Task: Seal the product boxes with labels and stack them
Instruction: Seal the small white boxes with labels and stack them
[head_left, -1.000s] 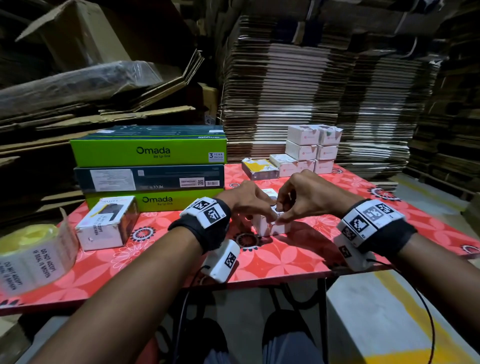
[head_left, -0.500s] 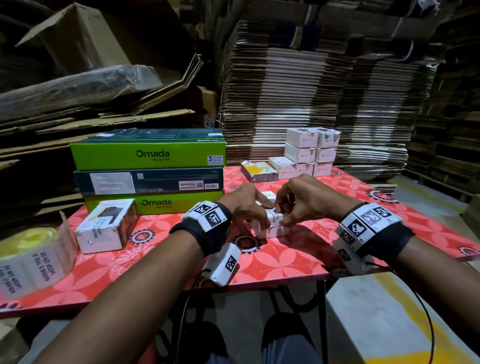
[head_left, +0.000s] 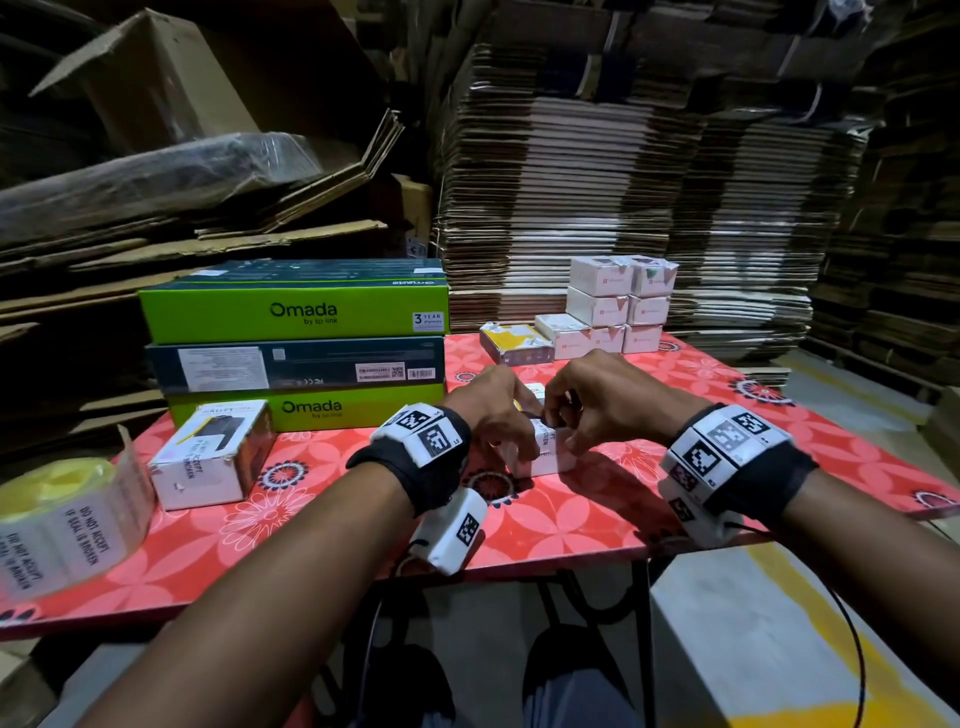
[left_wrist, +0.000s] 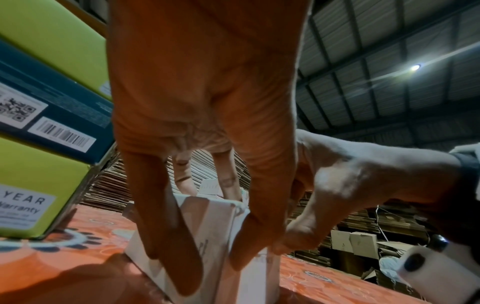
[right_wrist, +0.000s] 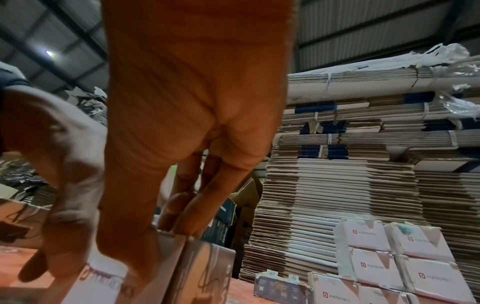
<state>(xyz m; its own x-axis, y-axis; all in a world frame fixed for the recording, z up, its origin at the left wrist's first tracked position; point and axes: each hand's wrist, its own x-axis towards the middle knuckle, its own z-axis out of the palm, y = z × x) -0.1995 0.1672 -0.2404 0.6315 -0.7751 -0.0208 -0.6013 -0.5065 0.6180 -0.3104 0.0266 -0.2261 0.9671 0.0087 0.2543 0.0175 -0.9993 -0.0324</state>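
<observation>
Flattened cardboard stacks (head_left: 623, 171) fill the bkgd behind the red floral table (head_left: 571, 525). Three Omada boxes (head_left: 296, 338) stacked flat at table's back-left; green top and bottom, dark blue in the middle. Label roll (head_left: 57, 525) at far left edge, printed "DO NOT ACCEPT IF SEAL IS BROKEN". Just right of the roll: a larger white product box (head_left: 208, 457), seal label visible on its side. Back-centre/right: stack of small white boxes (head_left: 618, 306), three layers high, w/ a yellow-topped box (head_left: 514, 340) just beside it on the left.

Left hand (head_left: 493, 410) and right hand (head_left: 608, 400) meet over one small white box (head_left: 545, 452), standing on the table nr centre front. L fingers (left_wrist: 161, 205) curled down, clamped on the box's sides, thumb against the near face. R fingers (right_wrist: 187, 207) curled onto the box's top edge, thumb down the near face; R fingertips pinch together at the top, next to the L fingers. Seal label (head_left: 544, 436) lies over the box's top corner under the fingers. Label's far end hidden.
</observation>
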